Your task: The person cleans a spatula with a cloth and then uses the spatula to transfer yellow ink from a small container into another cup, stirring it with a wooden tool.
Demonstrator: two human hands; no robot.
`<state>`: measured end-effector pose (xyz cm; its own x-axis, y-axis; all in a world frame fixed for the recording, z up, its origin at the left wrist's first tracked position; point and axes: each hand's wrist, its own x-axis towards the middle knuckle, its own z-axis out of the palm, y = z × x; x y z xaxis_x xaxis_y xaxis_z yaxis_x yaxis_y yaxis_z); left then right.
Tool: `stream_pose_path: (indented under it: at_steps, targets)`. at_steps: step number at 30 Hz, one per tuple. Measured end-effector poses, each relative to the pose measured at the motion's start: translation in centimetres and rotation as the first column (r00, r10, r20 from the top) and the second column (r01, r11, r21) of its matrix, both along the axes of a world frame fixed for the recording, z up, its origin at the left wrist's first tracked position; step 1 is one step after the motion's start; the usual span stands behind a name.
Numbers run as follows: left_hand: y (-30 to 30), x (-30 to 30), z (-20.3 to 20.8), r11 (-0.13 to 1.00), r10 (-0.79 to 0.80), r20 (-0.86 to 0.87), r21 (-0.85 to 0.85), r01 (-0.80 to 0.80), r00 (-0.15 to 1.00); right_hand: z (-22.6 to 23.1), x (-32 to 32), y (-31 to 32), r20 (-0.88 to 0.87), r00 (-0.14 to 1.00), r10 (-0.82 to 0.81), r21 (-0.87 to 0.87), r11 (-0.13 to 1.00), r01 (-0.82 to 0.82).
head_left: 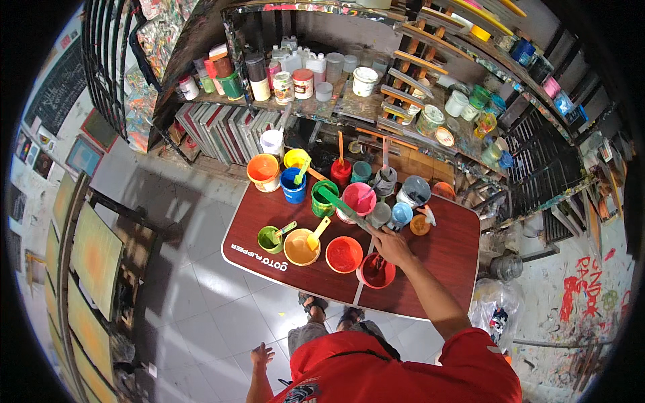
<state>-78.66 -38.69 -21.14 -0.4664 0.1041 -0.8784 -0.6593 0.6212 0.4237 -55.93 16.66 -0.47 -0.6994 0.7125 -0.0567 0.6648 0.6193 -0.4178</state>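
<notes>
My right hand [387,243] is closed around the end of a long flat paint stirrer [341,204], whose blade is coated in green paint. The blade reaches over the pink paint tub [359,196], and its tip is above the green paint bucket [325,205]. Below my right hand sit a dark red tub [376,271] and a bright red tub [344,254]. A tan tub [302,247] with a yellow spatula [318,232] and a small olive-green tub [271,240] stand farther left. Low beside my body, my left hand [263,356] hangs with its fingers apart, holding nothing.
The tubs crowd a red-brown table [430,269]. Orange, blue and red paint containers [263,172] line its far side. Behind stands a cluttered shelf [339,101] with jars and bottles, above a row of frames [218,134]. A rack of painted panels [94,258] stands left.
</notes>
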Motion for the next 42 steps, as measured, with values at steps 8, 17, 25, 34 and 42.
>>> stream_pose_path:
  at_steps: [8,17,25,34,42]
  targets:
    - [0.9,2.9,0.6,0.999,-0.040,-0.006,-0.015,0.039,0.999,1.1,2.3,0.3,0.009,0.998,0.067,-0.126,0.990,-0.065]
    - [2.4,4.9,1.0,1.000,-0.022,0.002,0.000,0.022,1.000,4.4,3.6,-0.3,0.200,0.979,0.047,-0.058,0.998,-0.036]
    - [2.9,6.2,0.8,1.000,0.020,0.071,0.021,-0.022,0.997,5.2,4.2,0.2,0.148,0.986,0.079,0.083,0.992,-0.092]
    - [1.9,5.6,-1.5,1.000,0.020,0.029,0.008,-0.021,0.999,6.3,4.2,0.2,0.127,0.981,0.148,0.136,0.977,-0.165]
    - [3.2,4.9,-0.3,1.000,-0.002,0.024,0.016,0.002,1.000,6.8,5.0,0.5,0.180,0.973,0.147,0.182,0.967,-0.179]
